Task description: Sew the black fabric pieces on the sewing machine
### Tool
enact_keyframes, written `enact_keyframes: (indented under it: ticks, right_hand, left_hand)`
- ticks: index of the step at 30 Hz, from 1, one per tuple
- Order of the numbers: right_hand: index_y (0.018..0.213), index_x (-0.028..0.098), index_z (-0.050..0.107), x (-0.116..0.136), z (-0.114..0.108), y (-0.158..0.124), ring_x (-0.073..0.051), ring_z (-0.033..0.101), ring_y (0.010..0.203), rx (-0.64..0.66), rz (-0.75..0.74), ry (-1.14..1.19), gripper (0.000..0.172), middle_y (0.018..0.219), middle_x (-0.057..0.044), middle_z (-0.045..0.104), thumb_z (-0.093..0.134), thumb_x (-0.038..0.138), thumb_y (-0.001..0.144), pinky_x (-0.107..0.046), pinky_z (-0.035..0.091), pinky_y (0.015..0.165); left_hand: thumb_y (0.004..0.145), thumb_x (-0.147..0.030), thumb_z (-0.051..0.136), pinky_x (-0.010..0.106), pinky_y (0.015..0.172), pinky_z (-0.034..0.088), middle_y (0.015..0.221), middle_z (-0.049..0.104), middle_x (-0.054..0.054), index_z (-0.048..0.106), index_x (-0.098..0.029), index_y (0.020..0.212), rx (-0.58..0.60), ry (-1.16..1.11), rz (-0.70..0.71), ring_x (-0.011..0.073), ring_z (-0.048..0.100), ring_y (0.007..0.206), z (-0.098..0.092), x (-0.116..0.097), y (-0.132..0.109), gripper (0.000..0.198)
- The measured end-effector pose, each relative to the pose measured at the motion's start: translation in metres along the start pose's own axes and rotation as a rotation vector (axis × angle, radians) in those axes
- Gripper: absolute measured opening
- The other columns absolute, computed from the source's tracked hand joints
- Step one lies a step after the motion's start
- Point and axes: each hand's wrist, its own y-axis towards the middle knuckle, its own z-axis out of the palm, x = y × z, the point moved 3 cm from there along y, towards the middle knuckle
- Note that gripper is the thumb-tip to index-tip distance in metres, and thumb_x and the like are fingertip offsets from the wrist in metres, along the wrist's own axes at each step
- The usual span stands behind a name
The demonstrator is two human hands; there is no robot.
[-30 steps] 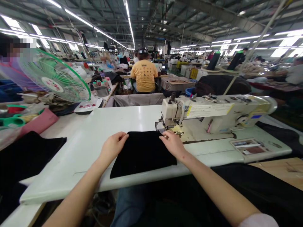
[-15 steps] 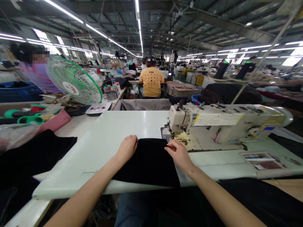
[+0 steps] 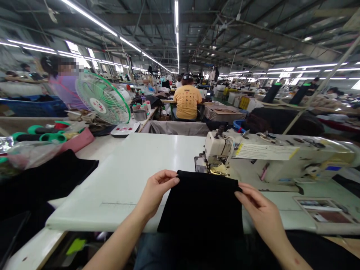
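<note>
Your left hand (image 3: 157,193) is narrowed on the top left corner of the black cloth (image 3: 201,204), fingertips pinching the edge, and your right hand (image 3: 260,212) grips the right edge the same way, fingers lightly curled. The cloth is a soft, dark rectangle, lying flat on the white surface (image 3: 112,183) and hanging past its near edge toward your lap. Its top edge sits just beside the foot of the sewing machine (image 3: 281,165), ahead and to your right. Farther left, a green-rimmed fan (image 3: 102,98) stands beyond the surface.
</note>
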Motion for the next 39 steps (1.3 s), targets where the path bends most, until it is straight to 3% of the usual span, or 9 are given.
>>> enact_keyframes:
  ticks: [5, 8, 17, 25, 28, 32, 35, 39]
  right_hand:
    - [0.084, 0.023, 0.081, -0.012, -0.002, 0.001, -0.030, 0.073, 0.100, 0.004, 0.093, 0.051, 0.035, 0.106, -0.010, 0.078, 0.074, 0.056, 0.076, -0.039, 0.060, 0.090]
    - [0.091, 0.023, 0.082, -0.019, -0.001, 0.000, -0.031, 0.071, 0.108, 0.003, 0.191, 0.145, 0.038, 0.114, -0.011, 0.076, 0.077, 0.057, 0.074, -0.040, 0.059, 0.093]
    - [0.082, 0.022, 0.082, -0.021, 0.006, -0.004, -0.033, 0.071, 0.108, -0.109, 0.475, 0.457, 0.039, 0.107, -0.010, 0.078, 0.091, 0.048, 0.054, -0.030, 0.064, 0.078]
    - [0.080, 0.024, 0.082, -0.019, 0.007, -0.004, -0.031, 0.072, 0.105, -0.123, 0.516, 0.516, 0.035, 0.100, -0.008, 0.079, 0.092, 0.045, 0.054, -0.029, 0.064, 0.080]
    - [0.081, 0.023, 0.082, -0.021, 0.007, -0.004, -0.033, 0.070, 0.109, -0.130, 0.512, 0.509, 0.037, 0.103, -0.009, 0.079, 0.092, 0.047, 0.054, -0.036, 0.062, 0.088]
    - [0.085, 0.022, 0.082, -0.021, 0.007, -0.003, -0.035, 0.063, 0.121, -0.089, 0.531, 0.486, 0.045, 0.111, -0.010, 0.077, 0.090, 0.053, 0.054, -0.046, 0.043, 0.112]
    - [0.086, 0.021, 0.082, -0.020, 0.007, -0.002, -0.035, 0.060, 0.123, -0.068, 0.517, 0.474, 0.045, 0.113, -0.010, 0.076, 0.090, 0.053, 0.055, -0.048, 0.032, 0.118]
    - [0.082, 0.022, 0.082, -0.013, 0.005, -0.001, -0.032, 0.063, 0.115, -0.068, 0.443, 0.459, 0.036, 0.112, -0.009, 0.075, 0.089, 0.049, 0.059, -0.045, 0.042, 0.110]
  left_hand:
    - [0.069, -0.038, 0.084, 0.027, 0.078, 0.053, 0.100, 0.074, 0.006, 0.076, -0.019, 0.072, -0.055, 0.032, 0.137, 0.0184, 0.065, 0.088, 0.012, -0.012, -0.003, 0.021]
    - [0.067, -0.037, 0.085, 0.026, 0.078, 0.053, 0.096, 0.074, 0.005, 0.076, -0.019, 0.073, -0.111, 0.027, 0.166, 0.0181, 0.066, 0.089, 0.014, -0.015, -0.005, 0.020]
    - [0.062, -0.033, 0.087, 0.024, 0.071, 0.050, 0.076, 0.071, 0.002, 0.074, -0.017, 0.074, -0.178, -0.051, 0.087, 0.0132, 0.063, 0.072, 0.018, -0.015, -0.003, 0.024]
    - [0.064, -0.035, 0.086, 0.023, 0.067, 0.048, 0.074, 0.070, 0.001, 0.072, -0.017, 0.074, -0.166, -0.037, 0.062, 0.0124, 0.061, 0.069, 0.021, -0.016, -0.002, 0.025]
    - [0.066, -0.035, 0.085, 0.022, 0.067, 0.048, 0.073, 0.070, 0.001, 0.071, -0.017, 0.075, -0.160, -0.030, 0.078, 0.0116, 0.060, 0.068, 0.022, -0.017, -0.002, 0.025]
    - [0.065, -0.033, 0.085, 0.021, 0.072, 0.051, 0.076, 0.069, 0.000, 0.068, -0.018, 0.074, -0.214, -0.005, 0.166, 0.0118, 0.062, 0.073, 0.022, -0.020, -0.003, 0.025]
    - [0.063, -0.030, 0.086, 0.022, 0.076, 0.053, 0.078, 0.069, -0.001, 0.066, -0.019, 0.074, -0.251, 0.005, 0.245, 0.0129, 0.064, 0.077, 0.022, -0.021, -0.003, 0.026]
    - [0.059, -0.030, 0.088, 0.020, 0.076, 0.052, 0.079, 0.069, -0.001, 0.066, -0.019, 0.072, -0.226, -0.019, 0.219, 0.0120, 0.064, 0.079, 0.018, -0.018, -0.001, 0.028]
